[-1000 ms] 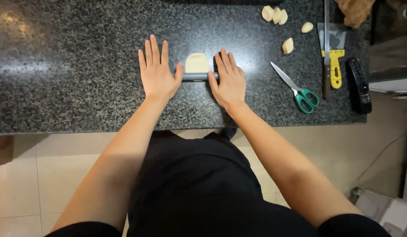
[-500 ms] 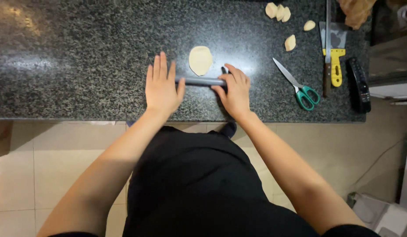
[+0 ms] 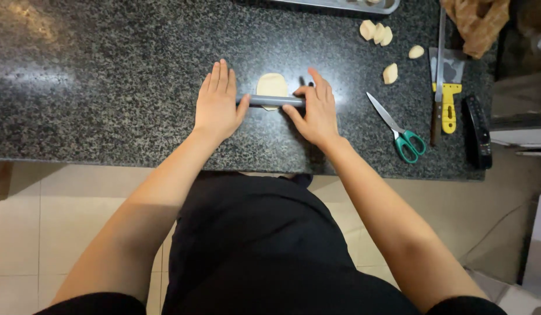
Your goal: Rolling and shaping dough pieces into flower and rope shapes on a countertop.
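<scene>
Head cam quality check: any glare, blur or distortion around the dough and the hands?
Head view: overhead light glares off the granite counter at far left, with a smaller hot spot right of the right hand. The left hand, the grey rolling pin and the dough disc read sharp, with no motion blur. The counter's front edge bows slightly, wide-angle distortion. The scissors are crisp too.

Bright, even indoor light, soft glare patches on the speckled granite counter [image 3: 107, 87], mild softness throughout.

Black-and-grey speckled counter [image 3: 107, 87], pale cream dough disc [image 3: 272, 84], grey rolling pin [image 3: 270, 101], green-handled scissors [image 3: 399, 131], yellow-handled scraper [image 3: 448, 87]
</scene>
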